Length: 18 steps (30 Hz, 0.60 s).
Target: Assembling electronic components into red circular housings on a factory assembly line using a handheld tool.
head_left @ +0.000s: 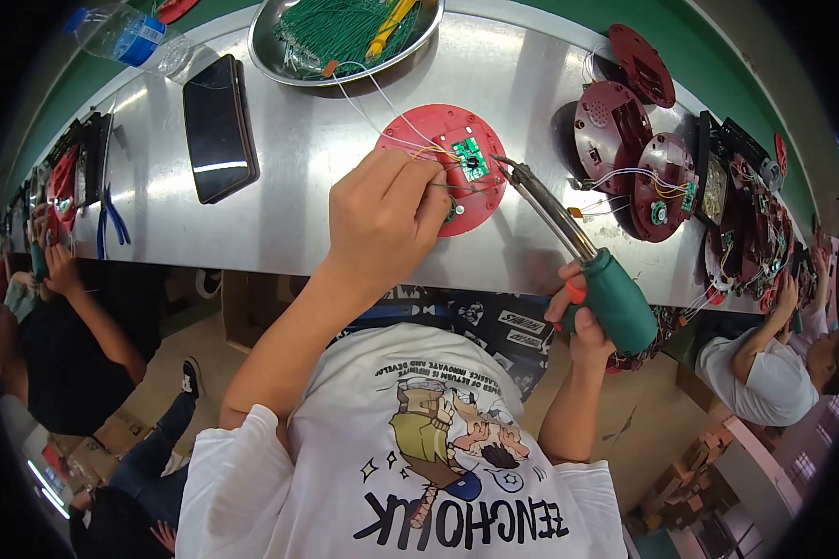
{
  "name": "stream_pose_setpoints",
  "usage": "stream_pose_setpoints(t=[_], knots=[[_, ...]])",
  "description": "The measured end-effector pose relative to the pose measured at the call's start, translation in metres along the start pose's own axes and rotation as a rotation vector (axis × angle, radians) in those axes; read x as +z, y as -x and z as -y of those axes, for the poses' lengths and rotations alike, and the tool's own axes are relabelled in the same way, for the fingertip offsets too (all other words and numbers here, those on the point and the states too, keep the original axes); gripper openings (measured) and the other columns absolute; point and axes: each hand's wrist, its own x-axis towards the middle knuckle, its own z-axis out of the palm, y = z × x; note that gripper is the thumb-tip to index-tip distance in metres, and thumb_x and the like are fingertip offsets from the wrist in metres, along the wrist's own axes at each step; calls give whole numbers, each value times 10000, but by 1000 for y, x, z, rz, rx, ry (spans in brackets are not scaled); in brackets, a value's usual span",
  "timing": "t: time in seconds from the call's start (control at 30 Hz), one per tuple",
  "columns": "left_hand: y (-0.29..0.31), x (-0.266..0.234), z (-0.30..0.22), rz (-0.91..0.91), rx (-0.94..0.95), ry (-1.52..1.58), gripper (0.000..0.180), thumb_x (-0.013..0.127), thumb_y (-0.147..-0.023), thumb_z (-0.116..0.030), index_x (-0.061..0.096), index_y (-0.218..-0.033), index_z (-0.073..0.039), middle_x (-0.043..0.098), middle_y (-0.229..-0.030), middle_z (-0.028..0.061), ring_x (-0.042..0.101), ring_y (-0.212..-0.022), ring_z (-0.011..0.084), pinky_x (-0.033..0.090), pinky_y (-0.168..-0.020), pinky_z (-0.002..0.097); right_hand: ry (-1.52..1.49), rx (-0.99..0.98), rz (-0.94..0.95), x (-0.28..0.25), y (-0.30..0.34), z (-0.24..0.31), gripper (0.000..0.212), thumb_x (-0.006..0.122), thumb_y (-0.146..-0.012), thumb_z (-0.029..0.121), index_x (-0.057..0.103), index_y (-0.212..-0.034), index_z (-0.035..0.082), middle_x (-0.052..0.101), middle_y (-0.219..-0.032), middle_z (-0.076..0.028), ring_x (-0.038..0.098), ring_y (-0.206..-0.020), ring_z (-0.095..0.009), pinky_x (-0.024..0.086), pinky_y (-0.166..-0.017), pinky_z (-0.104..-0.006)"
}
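Note:
A red round plastic cover (483, 212) lies on the metal bench in front of me, with a small green circuit board (471, 158) and thin wires on it. My left hand (387, 200) is closed in a pinch at the cover's left side. A thin dark green wire (466, 189) runs from its fingertips across the cover below the board. In my right hand (583, 321) is a soldering iron (620, 303) with a green handle. Its dark tip points up and left, close to the board's right edge. White wires lead from the cover to a small orange tab (330, 69).
A steel bowl (261, 42) of green wires, with a yellow tool (390, 30), stands beyond the cover. Leftward are a phone (219, 130), a plastic bottle (130, 39) and blue-handled pliers (112, 219). Several dark red covers (611, 126) sit at right. Other people work on both sides.

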Motion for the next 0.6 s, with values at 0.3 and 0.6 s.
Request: stream_pose_setpoints(t=[0.3,0.6], knots=[[0,0,-1,-35,17,27,154,698,-775,39,693,-926,10,557,-679,83,524,-562,225,418,-491,331,-18,19,-8,1,0,-1,504,755,-817,249,587,-1124,-113,654,-1001,-181,608,-541,-156,497,-483,-262],[-8,-34,-19,-185,-34,25,284,701,-785,63,665,-1067,74,652,-715,121,632,-625,256,491,-541,306,13,36,-19,2,1,0,500,753,-811,249,585,-1114,-111,664,-978,-176,599,-530,-145,487,-493,-250]])
